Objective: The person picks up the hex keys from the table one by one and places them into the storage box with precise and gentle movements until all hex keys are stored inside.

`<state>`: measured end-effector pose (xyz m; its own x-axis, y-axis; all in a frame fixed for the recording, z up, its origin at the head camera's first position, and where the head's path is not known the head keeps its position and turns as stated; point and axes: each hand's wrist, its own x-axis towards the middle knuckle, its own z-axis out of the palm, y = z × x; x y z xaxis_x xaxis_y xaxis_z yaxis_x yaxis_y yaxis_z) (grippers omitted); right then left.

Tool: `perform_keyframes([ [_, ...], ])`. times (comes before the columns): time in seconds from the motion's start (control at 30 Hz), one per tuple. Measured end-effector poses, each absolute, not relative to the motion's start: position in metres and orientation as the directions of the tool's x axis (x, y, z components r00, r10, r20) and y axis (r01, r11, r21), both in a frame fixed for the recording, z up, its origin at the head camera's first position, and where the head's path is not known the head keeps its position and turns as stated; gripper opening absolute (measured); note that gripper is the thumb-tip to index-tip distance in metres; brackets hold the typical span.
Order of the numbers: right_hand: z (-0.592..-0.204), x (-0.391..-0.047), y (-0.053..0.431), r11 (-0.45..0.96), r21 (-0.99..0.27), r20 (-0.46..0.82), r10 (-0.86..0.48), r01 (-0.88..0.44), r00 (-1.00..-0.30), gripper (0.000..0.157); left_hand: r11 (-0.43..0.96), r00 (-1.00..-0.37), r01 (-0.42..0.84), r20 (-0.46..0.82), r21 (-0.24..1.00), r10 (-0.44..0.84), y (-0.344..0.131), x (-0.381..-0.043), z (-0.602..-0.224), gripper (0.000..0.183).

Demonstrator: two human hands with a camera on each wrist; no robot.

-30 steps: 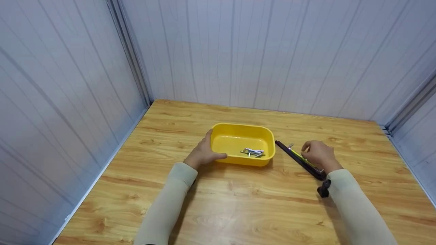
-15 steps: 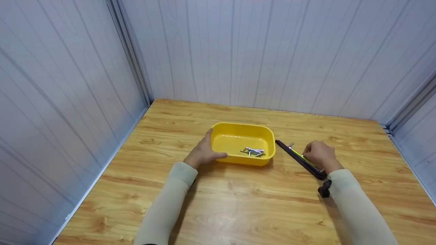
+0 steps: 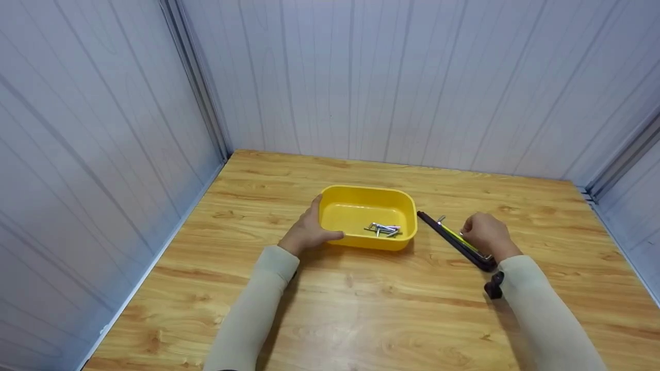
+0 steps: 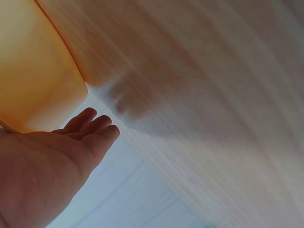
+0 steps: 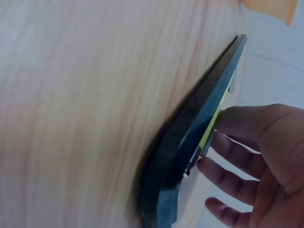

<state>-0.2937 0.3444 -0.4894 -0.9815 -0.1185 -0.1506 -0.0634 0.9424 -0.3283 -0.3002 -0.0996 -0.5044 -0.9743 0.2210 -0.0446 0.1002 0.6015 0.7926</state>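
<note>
At the left end of a yellow plastic box (image 3: 361, 246), my left hand (image 3: 308, 230) holds it, thumb along the near rim and forefinger at the far corner. Several short silver hex keys (image 3: 384, 230) lie inside, toward the box's right end. In the left wrist view the other fingers (image 4: 102, 137) extend past the yellow wall. My right hand (image 3: 484, 234) is over a dark hex key holder (image 3: 454, 245) with a yellow strip, lying slantwise on the table. In the right wrist view, thumb and forefinger pinch a hex key (image 5: 207, 145) at the strip. The palm partly hides it in the head view.
The wood-grain table (image 3: 361, 309) is bounded by a pale panelled wall (image 3: 386, 93) behind and another panel (image 3: 93, 170) on the left. Another silver key (image 3: 441, 219) sticks out near the holder's far end.
My right hand's fingers have closed together at the holder, and the hand has shifted slightly right. The left hand and the yellow box have stayed in place.
</note>
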Motion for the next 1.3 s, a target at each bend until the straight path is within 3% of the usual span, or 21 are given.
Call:
perform_keyframes([
  [1.3, -0.486, -0.292, 0.329, 0.901, -0.431, -0.11, -0.105, -0.048, -0.988, 0.022, 0.608, -0.975, 0.098, -0.047, 0.788, 0.217, -0.103, -0.298, -0.503, 0.123],
])
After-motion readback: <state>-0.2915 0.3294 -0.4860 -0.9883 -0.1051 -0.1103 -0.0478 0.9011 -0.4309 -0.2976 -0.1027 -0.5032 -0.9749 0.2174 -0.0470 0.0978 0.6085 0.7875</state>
